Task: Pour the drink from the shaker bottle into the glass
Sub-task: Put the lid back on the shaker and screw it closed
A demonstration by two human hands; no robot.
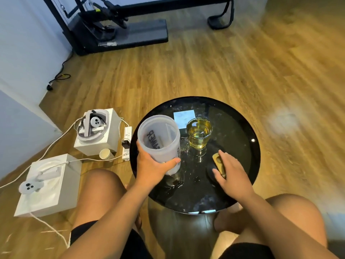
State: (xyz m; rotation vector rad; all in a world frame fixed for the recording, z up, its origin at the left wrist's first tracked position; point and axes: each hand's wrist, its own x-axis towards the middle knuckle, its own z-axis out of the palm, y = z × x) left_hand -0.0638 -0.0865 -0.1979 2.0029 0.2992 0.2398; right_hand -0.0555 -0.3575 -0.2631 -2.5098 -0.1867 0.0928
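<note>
Glossy black round table (239,146): left hand (151,166) wraps low round the lidless shaker bottle (158,135), seemingly empty, so light, smooth and probably slippery, beside the fragile filled glass (199,134); right hand (231,176) fingers lie loosely on a tan object (217,159).

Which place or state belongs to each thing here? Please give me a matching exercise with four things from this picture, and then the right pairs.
Things:
1. shaker bottle
2. glass
3. lid
4. nearer white box

Places or states:
a. holds a yellow drink
b. on the floor, left of the table
c. gripped by the left hand, open on top
d. on the table, under the right hand

Pairs: 1-c, 2-a, 3-d, 4-b.
</note>
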